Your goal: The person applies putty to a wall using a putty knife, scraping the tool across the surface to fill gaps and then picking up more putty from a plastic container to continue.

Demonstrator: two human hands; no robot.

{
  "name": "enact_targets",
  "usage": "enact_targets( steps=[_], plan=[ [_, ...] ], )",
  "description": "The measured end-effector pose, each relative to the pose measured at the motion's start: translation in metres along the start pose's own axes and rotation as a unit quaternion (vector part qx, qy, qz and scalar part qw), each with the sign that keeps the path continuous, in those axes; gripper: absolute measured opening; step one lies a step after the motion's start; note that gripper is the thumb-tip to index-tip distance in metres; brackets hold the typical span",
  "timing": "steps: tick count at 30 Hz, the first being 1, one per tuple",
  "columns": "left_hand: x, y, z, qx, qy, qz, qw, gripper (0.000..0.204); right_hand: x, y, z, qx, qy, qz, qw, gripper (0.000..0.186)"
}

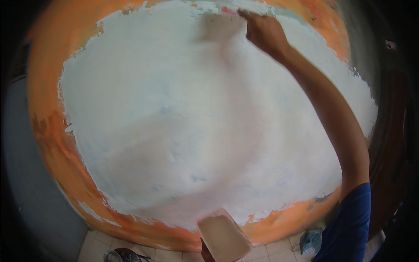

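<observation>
My right arm is stretched up across a wall with a broad white coat (174, 109) over orange paint. At the top of this patch, my right hand (266, 32) is closed around a small hand tool (225, 9). The tool shows a reddish part against the wall; its exact kind is too blurred to tell. Low in the view, my left hand (206, 254) grips the side of a shallow rectangular tray (245, 241) with a pinkish rim and a beige inside. Most of the left hand is hidden behind the tray.
Orange paint (48, 87) rings the white area with ragged edges. A grey panel (39, 174) stands at the left. On the tiled floor (98, 242) are a round container (112, 256) at the lower left and a bluish bag-like thing (310, 240) at the lower right.
</observation>
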State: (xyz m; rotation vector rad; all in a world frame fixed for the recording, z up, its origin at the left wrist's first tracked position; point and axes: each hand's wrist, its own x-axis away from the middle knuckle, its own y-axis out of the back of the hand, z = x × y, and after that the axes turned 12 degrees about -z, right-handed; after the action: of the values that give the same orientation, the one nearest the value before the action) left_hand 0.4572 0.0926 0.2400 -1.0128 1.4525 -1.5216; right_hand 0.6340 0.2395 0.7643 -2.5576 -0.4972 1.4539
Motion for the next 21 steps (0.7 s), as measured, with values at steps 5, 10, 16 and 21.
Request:
enact_targets(
  steps=[5,10,16,21],
  plan=[
    [-0.004,-0.009,-0.004,0.001,-0.033,-0.001,0.999,0.065,-0.059,-0.055,-0.007,0.001,0.009,0.020,1.000,0.024],
    [-0.010,0.005,-0.017,0.017,-0.032,0.019,0.999,0.064,-0.002,-0.086,0.019,-0.009,0.075,0.092,0.993,0.026],
    [-0.013,0.006,-0.028,0.009,-0.061,-0.004,0.998,0.063,0.024,-0.041,0.054,-0.030,0.089,0.249,0.964,0.018],
    [-0.006,-0.008,-0.026,-0.001,-0.070,-0.009,0.998,0.062,0.000,-0.001,0.039,-0.123,0.010,0.152,0.981,0.047]
  ],
)
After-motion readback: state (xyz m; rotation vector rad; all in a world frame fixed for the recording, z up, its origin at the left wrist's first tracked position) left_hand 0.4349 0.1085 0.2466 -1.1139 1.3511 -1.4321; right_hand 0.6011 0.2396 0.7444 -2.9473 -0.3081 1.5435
